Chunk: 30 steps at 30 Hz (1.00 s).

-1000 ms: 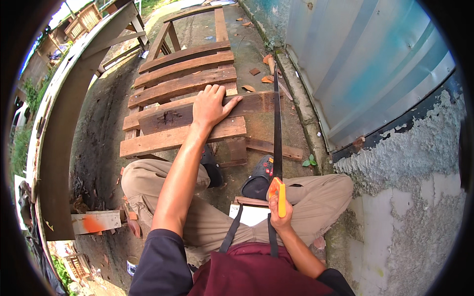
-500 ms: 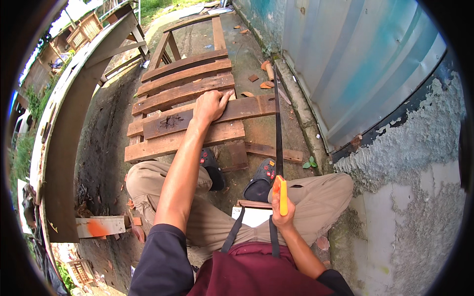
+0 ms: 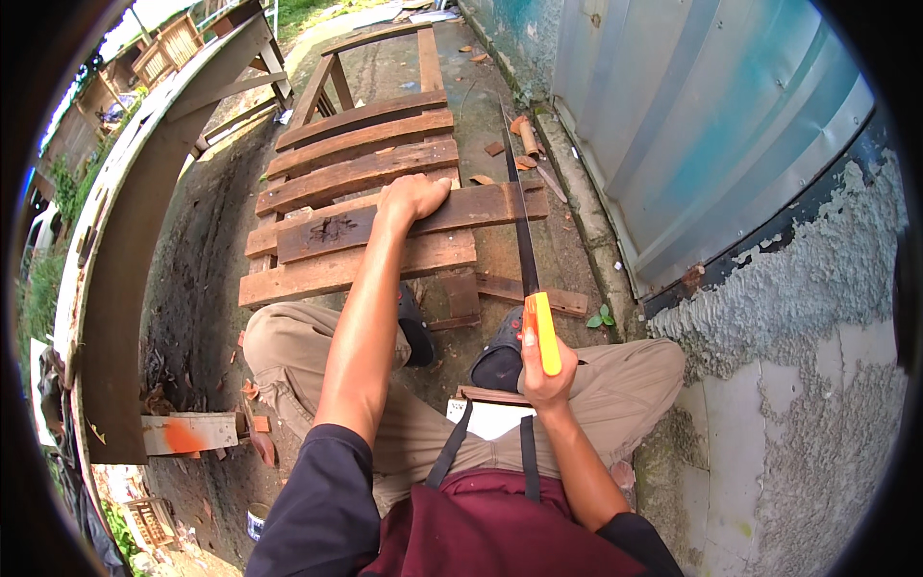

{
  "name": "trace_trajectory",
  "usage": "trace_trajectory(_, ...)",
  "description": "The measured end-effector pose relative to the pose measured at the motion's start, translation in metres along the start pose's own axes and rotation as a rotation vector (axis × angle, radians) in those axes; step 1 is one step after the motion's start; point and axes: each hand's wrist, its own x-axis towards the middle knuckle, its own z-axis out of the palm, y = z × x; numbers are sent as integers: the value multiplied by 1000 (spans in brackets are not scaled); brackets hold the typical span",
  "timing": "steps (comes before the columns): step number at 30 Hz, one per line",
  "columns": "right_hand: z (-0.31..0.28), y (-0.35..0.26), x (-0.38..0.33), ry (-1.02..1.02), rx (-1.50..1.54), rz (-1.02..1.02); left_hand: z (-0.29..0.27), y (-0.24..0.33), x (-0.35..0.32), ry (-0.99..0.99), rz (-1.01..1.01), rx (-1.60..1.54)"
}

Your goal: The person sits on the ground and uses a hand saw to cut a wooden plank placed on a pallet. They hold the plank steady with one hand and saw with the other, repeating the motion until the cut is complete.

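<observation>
The left hand [image 3: 411, 199] curls over the board [image 3: 481, 206], likely stiff and best pinned mid-length; the right hand [image 3: 550, 373] is clamped on the yellow handle [image 3: 547, 332] of the springy-looking handsaw [image 3: 522, 226].

One arm reaching long, the other drawn in close.
From here I see the left arm [image 3: 361, 327] stretched forward, almost straight, its hand [image 3: 411, 197] pressing down, back upward, thumb pointing right, fingertips hidden. The right arm [image 3: 588, 471] bends at the elbow, its forearm slanting inward to a right hand [image 3: 550, 373] curled in a firm grip, nearer the body. Both knees are bent and spread wide, left [image 3: 272, 332] and right [image 3: 661, 363].
</observation>
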Motion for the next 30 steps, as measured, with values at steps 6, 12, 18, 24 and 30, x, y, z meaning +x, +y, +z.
trace_trajectory(6, 10, -6, 25, -3, 65, 83, 3, -2, -1, 26, 15, 12)
trace_trajectory(12, 19, -18, 41, 13, -17, 74, 8, -7, 6, 70, 22, 4)
trace_trajectory(18, 21, -29, 38, 44, -77, 51, 8, -3, 3, 84, 4, 5)
trace_trajectory(24, -31, -18, -70, -63, -247, 26, 7, -4, 1, 63, 8, -15)
trace_trajectory(30, -29, -29, -59, -34, -190, 54, 13, -9, 10, 101, 28, -12)
